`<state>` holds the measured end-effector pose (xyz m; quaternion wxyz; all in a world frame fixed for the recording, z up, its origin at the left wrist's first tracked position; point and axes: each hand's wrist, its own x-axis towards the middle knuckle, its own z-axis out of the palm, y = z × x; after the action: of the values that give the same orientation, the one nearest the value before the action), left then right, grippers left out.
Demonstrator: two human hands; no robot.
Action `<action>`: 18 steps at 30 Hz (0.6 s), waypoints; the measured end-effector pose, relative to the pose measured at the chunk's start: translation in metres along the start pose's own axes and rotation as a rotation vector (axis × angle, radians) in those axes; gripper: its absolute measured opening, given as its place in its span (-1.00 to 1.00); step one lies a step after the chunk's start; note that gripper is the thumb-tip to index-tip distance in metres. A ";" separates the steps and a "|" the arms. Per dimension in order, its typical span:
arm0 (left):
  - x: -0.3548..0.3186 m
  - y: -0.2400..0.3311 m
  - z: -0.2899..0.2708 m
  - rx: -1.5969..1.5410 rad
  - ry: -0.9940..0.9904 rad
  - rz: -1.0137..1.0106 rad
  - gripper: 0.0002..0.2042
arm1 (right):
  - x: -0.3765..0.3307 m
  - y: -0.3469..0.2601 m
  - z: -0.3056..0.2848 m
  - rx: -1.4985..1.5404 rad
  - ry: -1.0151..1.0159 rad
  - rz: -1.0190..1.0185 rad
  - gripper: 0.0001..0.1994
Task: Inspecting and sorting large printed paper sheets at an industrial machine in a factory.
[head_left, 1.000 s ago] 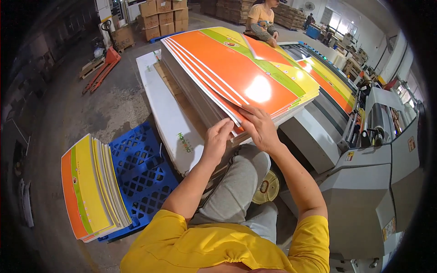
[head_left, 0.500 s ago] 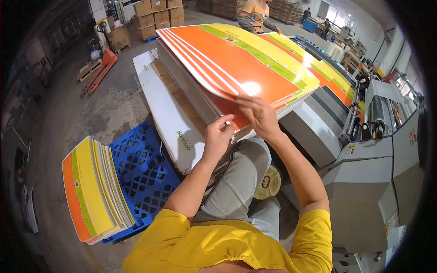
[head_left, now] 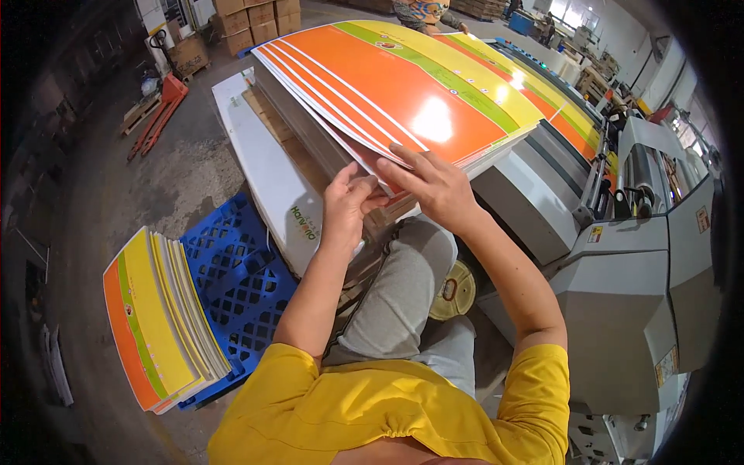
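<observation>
A tall stack of large printed sheets point(head_left: 364, 74), orange, green and yellow with white stripes, rises in front of me. At its near corner the upper sheets are lifted slightly, leaving a dark gap above the sheets below. My right hand point(head_left: 440, 190) grips this raised edge, with fingertips on top and the thumb at the edge. Just left of it, my left hand point(head_left: 347, 205) is at the corner of the lower sheets. Its fingers are loosely bent and apart, the fingertips by the stack's edge; part of them is hidden.
A smaller pile of similar sheets point(head_left: 147, 310) lies on a blue plastic pallet point(head_left: 240, 271) at left. A white board point(head_left: 256, 147) lies beside the tall stack. A grey machine point(head_left: 612, 310) stands right. Behind are an orange pallet jack point(head_left: 159, 116), cartons point(head_left: 248, 19) and another person point(head_left: 422, 12).
The lifted sheet edge has come lower and the gap is narrower. My right hand's fingers have spread over the edge. My left hand has shifted slightly left and opened from a pinch.
</observation>
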<state>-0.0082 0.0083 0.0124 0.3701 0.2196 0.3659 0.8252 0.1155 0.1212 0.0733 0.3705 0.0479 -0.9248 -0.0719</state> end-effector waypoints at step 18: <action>0.007 0.002 -0.004 0.033 -0.009 0.003 -0.43 | -0.009 0.001 0.015 0.055 0.109 0.214 -0.80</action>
<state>-0.0160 0.0108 0.0120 0.3672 0.2300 0.3773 0.8185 0.1117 0.1252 0.0567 0.4242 -0.0369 -0.9048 -0.0041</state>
